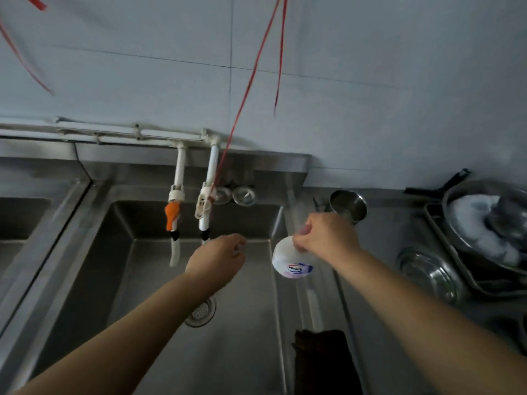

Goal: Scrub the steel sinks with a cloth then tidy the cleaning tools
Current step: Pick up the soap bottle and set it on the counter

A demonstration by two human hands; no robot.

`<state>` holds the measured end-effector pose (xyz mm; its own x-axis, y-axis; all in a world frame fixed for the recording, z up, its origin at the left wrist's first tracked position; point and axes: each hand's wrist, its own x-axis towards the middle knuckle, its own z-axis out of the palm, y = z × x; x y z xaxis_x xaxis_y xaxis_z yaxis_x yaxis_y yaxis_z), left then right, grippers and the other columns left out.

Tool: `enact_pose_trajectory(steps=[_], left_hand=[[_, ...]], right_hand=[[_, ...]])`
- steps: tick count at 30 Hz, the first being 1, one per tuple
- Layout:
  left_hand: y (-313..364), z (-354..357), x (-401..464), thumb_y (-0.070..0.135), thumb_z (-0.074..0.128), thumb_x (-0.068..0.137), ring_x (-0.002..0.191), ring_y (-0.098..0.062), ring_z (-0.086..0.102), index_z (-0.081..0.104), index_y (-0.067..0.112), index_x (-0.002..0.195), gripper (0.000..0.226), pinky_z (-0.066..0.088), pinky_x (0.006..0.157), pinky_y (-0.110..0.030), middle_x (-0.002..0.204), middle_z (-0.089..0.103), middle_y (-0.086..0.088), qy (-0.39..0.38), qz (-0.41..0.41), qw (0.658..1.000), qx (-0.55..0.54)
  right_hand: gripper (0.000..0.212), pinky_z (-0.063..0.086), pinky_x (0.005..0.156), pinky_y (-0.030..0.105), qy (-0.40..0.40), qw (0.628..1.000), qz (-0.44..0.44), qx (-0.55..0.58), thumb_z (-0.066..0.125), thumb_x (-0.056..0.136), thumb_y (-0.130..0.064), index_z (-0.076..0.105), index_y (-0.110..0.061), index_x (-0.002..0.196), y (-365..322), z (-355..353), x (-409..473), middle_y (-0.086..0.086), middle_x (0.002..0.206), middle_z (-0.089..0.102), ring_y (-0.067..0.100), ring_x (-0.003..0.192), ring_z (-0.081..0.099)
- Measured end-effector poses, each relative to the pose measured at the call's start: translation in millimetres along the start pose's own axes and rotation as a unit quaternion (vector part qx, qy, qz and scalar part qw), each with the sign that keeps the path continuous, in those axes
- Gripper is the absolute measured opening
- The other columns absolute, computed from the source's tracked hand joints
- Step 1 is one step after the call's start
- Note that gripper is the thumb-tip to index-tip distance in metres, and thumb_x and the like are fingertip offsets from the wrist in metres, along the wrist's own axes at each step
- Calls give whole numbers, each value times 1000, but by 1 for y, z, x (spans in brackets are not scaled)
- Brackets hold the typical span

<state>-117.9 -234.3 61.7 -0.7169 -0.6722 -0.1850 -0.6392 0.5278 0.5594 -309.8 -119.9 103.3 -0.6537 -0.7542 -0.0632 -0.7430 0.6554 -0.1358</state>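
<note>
Right hand (322, 238): held out over the right rim of the steel sink (159, 280), its grip closed round the top of a white bottle (288, 259), which is tipped with its base toward the camera; a red and blue label is seen on the base end, its wording too blurred to be read. Left hand (216, 262): held out above the middle of the basin, fingers loosely curled, nothing gripped. Basin: a round strainer drain (201, 310) is set in its floor, partly covered by the left forearm. Back wall of the basin: two white pipes are brought down to it, the left one ended in an orange-handled tap (172, 216), the right one in a white tap (204, 208); two round metal discs (236, 195) are fixed just to the right of them. Second sink (20, 218): partly shown at the left edge. Dark cloth (320, 357): draped over the right rim of the sink, near the bottom of the view. Tabletop (379, 240), right of the sink: a steel cup (349, 205) just behind the right hand, a steel bowl (429, 273) nearer the front, and a tray (456, 275) stacked with pans at the far right. Tiled wall (370, 67): red strings (248, 84) are hung in front of it.
</note>
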Motion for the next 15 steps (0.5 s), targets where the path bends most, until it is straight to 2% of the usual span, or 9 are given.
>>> enact_pose_trajectory(steps=[3,9,12,15], left_hand=[[25,17,36,29,53,88,106,-11,59,55,32,123,35,43,77,-22,117,62,10,5,-3,1000,-6],[45,40,92,27,52,88,105,-14,59,56,31,122,34,46,83,-26,118,61,8,-4,-18,1000,-4],[47,45,114,26,52,88,105,-14,59,57,31,121,34,47,84,-26,120,61,8,1,-19,1000,4],[45,47,130,26,52,88,108,-14,58,56,31,123,36,45,86,-26,121,60,9,13,-19,1000,11]], right_hand=[[20,25,44,19,20,1000,-14,13,58,72,-41,54,-22,67,31,-7,47,-8,57,48,18,59,50],[19,30,51,24,50,998,-24,29,60,73,-37,58,-19,75,54,-9,135,-1,70,58,21,63,48],[25,33,53,23,51,997,-41,41,61,76,-38,66,-17,88,52,-7,168,2,79,64,20,67,53],[26,39,57,24,47,996,-42,66,63,76,-37,68,-16,92,44,-2,194,3,89,68,20,75,59]])
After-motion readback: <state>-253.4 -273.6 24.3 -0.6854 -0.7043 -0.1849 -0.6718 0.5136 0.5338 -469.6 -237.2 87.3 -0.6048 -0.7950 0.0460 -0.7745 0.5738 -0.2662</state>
